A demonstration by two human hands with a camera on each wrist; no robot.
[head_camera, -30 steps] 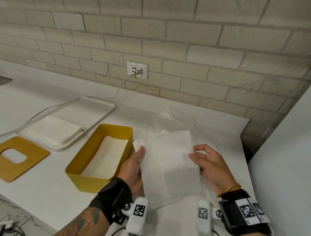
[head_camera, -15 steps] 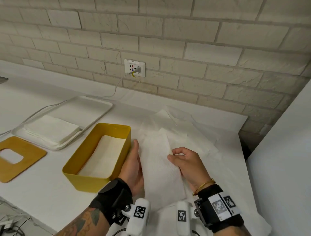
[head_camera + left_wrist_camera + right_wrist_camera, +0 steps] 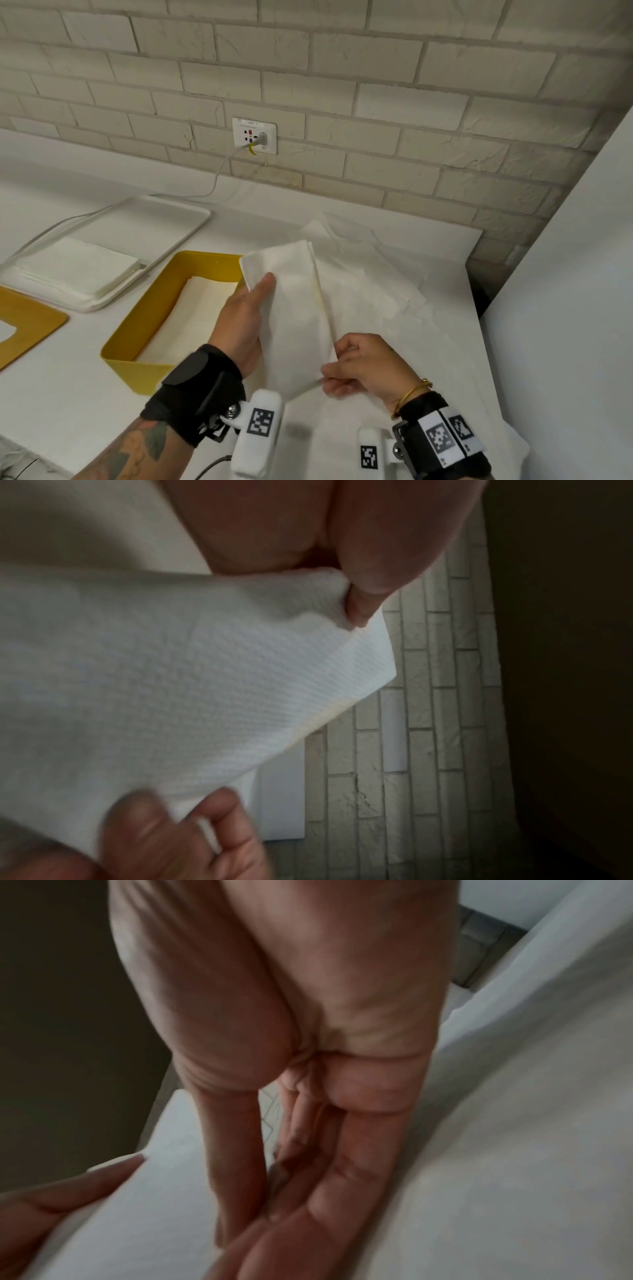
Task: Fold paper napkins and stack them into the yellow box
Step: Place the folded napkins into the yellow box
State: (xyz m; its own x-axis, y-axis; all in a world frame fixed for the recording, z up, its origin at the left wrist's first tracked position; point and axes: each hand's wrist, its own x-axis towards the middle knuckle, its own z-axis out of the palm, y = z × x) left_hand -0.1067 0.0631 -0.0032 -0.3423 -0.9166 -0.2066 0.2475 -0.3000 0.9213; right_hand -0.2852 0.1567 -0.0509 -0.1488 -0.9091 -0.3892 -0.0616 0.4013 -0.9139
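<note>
Lengthwise — folded napkin (image 3: 294, 308) pointing wallward, left hand (image 3: 245, 318), right hand (image 3: 363, 366) pinching

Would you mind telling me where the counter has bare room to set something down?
Bare counter lies in front of the yellow box and the wooden lid. Behind, the white tray is half free. Right of the box, loose napkins and both hands crowd it.

Embossed matt paper napkin (image 3: 294, 308); smooth yellow plastic box (image 3: 137, 346); rough brick wall (image 3: 342, 68).
</note>
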